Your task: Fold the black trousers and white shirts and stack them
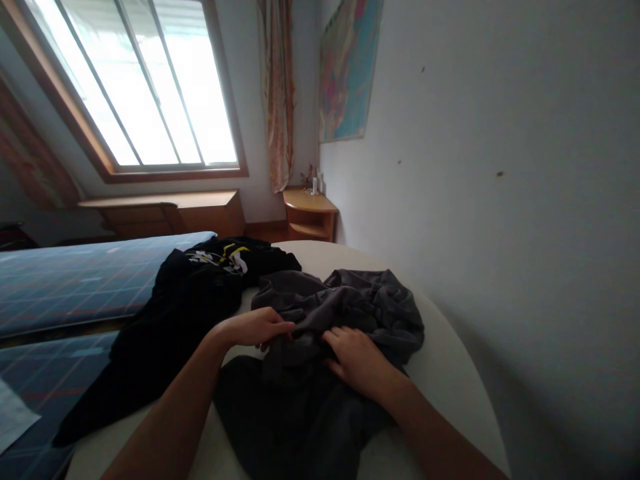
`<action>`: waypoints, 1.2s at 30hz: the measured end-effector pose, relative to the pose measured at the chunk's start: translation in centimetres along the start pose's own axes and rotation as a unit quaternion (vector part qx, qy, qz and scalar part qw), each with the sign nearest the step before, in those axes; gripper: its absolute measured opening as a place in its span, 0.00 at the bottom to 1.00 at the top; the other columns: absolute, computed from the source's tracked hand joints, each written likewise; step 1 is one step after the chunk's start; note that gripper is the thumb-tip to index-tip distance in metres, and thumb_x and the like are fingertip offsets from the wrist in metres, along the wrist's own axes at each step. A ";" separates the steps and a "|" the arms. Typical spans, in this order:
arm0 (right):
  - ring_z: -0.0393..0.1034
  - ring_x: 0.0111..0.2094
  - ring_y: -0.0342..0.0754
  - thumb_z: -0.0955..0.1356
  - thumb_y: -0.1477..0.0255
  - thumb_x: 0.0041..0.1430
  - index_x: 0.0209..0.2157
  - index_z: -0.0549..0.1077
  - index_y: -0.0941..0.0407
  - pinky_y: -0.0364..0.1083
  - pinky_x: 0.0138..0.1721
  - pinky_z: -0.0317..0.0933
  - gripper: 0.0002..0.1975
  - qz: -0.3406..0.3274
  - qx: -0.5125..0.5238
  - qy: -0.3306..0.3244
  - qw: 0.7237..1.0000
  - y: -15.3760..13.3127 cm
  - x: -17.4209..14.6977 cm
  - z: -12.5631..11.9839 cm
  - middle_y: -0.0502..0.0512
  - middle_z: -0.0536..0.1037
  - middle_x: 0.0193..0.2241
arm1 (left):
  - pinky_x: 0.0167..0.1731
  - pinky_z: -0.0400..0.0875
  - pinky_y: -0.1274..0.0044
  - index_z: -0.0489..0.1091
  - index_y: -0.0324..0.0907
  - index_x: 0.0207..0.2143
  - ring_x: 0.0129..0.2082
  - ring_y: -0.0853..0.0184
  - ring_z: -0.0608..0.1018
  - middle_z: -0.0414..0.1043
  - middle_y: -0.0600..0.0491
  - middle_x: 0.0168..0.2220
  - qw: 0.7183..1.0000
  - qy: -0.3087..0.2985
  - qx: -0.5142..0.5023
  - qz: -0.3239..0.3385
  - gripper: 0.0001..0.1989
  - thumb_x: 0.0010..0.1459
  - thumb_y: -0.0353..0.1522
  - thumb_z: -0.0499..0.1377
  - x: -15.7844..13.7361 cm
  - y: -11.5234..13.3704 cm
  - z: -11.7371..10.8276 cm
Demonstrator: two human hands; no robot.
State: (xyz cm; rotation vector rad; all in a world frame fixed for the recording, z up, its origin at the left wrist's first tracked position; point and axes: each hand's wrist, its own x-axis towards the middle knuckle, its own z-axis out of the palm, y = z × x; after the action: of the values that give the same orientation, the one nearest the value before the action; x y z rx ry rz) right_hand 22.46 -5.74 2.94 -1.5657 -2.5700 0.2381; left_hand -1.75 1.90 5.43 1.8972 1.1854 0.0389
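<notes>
A crumpled dark grey garment [315,407] lies on a round cream tabletop [455,373]; its exact kind cannot be made out in the folds. At its left side my left hand [257,328] pinches a fold between thumb and fingers. My right hand [357,360] is closed on the cloth just to the right, its fingers curled into the fabric and its thumb lower down. The fingertips of both hands are partly hidden by folds. Beyond my left forearm, a black garment [195,293] with a white and yellow print is spread over the table's left edge.
To the left are blue plaid-covered surfaces [75,287], with a white sheet [15,417] at the near corner. A bare wall [500,220] runs close along the right. A wooden corner shelf [310,203] and a low wooden desk [200,200] stand at the back under the window.
</notes>
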 end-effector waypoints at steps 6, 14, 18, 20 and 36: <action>0.76 0.39 0.53 0.66 0.80 0.56 0.39 0.76 0.57 0.45 0.38 0.62 0.10 -0.009 0.026 -0.021 0.999 -0.1 -0.4 -0.7 0.57 0.81 0.37 | 0.42 0.71 0.75 0.71 0.41 0.55 0.42 0.61 0.79 0.77 0.46 0.47 0.944 0.299 0.132 0.042 0.24 0.59 0.41 0.57 2.0 -1.9 0.1; 0.75 0.28 0.43 0.73 0.77 0.48 0.35 0.80 0.53 0.37 0.27 0.59 0.10 -0.103 0.222 -0.187 0.951 -0.5 -1.6 -2.2 0.46 0.81 0.28 | 0.56 0.64 0.70 0.54 0.42 0.68 0.61 0.53 0.69 0.58 0.41 0.67 0.927 0.304 0.214 -0.043 0.36 0.60 0.42 0.57 2.7 -2.6 1.1; 0.74 0.27 0.41 0.75 0.72 0.48 0.35 0.80 0.54 0.36 0.26 0.59 0.10 -0.132 0.279 -0.262 0.914 -0.9 -1.6 -1.8 0.44 0.80 0.26 | 0.48 0.69 0.67 0.52 0.44 0.69 0.53 0.50 0.76 0.69 0.39 0.59 0.919 0.304 0.229 -0.099 0.35 0.63 0.44 0.54 2.7 -1.9 1.3; 0.74 0.26 0.40 0.74 0.69 0.52 0.35 0.80 0.55 0.36 0.27 0.61 0.08 -0.150 0.303 -0.227 0.913 -0.9 -1.5 -1.8 0.45 0.80 0.26 | 0.46 0.70 0.67 0.52 0.44 0.69 0.52 0.50 0.77 0.71 0.38 0.56 0.915 0.298 0.248 -0.111 0.37 0.61 0.42 0.57 2.7 -2.0 1.4; 0.78 0.41 0.50 0.67 0.77 0.58 0.40 0.81 0.53 0.45 0.44 0.67 0.12 -0.014 0.141 0.026 0.990 2.4 0.0 -0.7 0.52 0.84 0.39 | 0.38 0.72 0.65 0.78 0.40 0.35 0.42 0.47 0.81 0.79 0.38 0.41 0.906 0.214 0.296 -0.215 0.21 0.63 0.45 0.52 0.4 -0.9 -0.2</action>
State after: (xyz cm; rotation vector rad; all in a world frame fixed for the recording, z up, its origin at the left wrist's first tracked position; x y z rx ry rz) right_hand 24.71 -4.58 3.12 -1.4141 -2.3909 0.5240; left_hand -2.32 2.48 4.82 2.1474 2.0859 -0.1733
